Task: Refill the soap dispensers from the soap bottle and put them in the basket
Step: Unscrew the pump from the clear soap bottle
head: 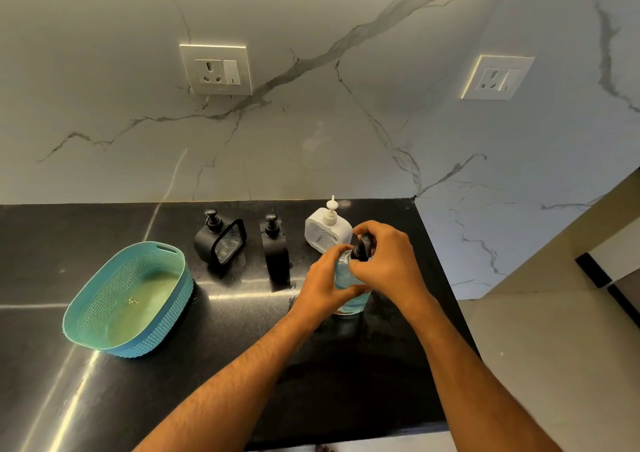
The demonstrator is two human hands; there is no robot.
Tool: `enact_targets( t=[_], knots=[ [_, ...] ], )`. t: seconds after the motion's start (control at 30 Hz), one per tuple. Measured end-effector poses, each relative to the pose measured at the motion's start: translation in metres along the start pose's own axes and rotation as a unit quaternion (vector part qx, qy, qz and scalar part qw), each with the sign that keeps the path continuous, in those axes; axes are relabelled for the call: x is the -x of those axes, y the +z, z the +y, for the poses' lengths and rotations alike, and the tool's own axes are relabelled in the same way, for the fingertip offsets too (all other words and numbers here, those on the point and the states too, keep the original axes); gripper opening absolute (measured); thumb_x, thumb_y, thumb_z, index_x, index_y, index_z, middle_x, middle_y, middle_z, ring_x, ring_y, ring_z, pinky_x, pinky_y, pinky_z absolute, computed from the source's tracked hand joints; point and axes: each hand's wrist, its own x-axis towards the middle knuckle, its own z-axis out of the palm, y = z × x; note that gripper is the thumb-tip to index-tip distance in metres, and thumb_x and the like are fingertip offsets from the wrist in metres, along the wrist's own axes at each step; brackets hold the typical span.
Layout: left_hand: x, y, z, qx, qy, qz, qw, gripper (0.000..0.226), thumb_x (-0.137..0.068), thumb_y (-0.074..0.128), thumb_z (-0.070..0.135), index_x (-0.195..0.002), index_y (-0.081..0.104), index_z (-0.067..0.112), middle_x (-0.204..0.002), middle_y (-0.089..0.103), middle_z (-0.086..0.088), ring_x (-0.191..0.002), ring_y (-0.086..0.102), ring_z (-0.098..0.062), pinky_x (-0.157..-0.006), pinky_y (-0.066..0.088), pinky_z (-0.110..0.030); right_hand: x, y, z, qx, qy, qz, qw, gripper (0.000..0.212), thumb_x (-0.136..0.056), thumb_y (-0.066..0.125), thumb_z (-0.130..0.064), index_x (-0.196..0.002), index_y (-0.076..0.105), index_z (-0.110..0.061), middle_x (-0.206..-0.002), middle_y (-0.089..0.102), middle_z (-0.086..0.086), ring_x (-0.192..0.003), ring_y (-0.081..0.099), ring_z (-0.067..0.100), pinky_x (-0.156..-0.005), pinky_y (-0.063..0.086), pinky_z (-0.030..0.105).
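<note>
A clear soap bottle (pixel 348 278) with blue liquid stands on the black counter (pixel 242 330). My left hand (pixel 323 283) grips its body. My right hand (pixel 389 259) curls round its black pump top (pixel 362 247). Behind it stands a white dispenser (pixel 323 231). Two black dispensers stand to its left, a slim one (pixel 275 249) and a wider one with a framed holder (pixel 220 240). A teal woven basket (pixel 86 309) lies at the left with nothing in it.
The counter ends at the right (pixel 446 278), with a tiled floor (pixel 554 347) below. A marble wall behind carries two sockets (pixel 216 69) (pixel 497 77). The counter's front edge runs near the bottom of the view.
</note>
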Motion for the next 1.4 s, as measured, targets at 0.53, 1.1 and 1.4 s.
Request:
enact_targets(
  t=[0.53, 1.1, 1.4],
  knots=[
    [0.0, 0.001, -0.001, -0.016, -0.009, -0.004, 1.0, 0.068, -0.076, 0.087, 0.038, -0.131, 0.048, 0.035, -0.125, 0.06, 0.015, -0.116, 0.06, -0.001, -0.095, 0.051, -0.017, -0.001, -0.006, -0.005, 0.067, 0.034, -0.009, 0.997, 0.05, -0.078, 0.087, -0.038, -0.117, 0.065, -0.016, -0.112, 0.072, 0.003, -0.102, 0.069, 0.018, -0.091, 0.056, 0.031],
    [0.0, -0.001, 0.002, -0.011, -0.016, -0.004, 1.0, 0.074, -0.072, 0.088, 0.045, -0.134, 0.05, 0.031, -0.127, 0.061, 0.013, -0.118, 0.06, -0.005, -0.102, 0.054, -0.034, -0.006, -0.066, -0.023, 0.04, -0.046, 0.089, 0.994, 0.035, -0.069, 0.091, -0.032, -0.095, 0.074, -0.015, -0.088, 0.074, 0.003, -0.081, 0.067, 0.019, -0.073, 0.059, 0.032],
    [-0.006, -0.004, 0.001, -0.021, -0.037, -0.028, 0.999, 0.079, -0.067, 0.089, 0.051, -0.133, 0.05, 0.032, -0.129, 0.061, 0.011, -0.12, 0.059, -0.009, -0.105, 0.052, -0.04, 0.006, -0.099, -0.037, 0.054, -0.069, 0.119, 0.989, 0.037, -0.071, 0.091, -0.036, -0.095, 0.075, -0.013, -0.089, 0.074, 0.003, -0.08, 0.065, 0.016, -0.064, 0.038, 0.008]
  ],
)
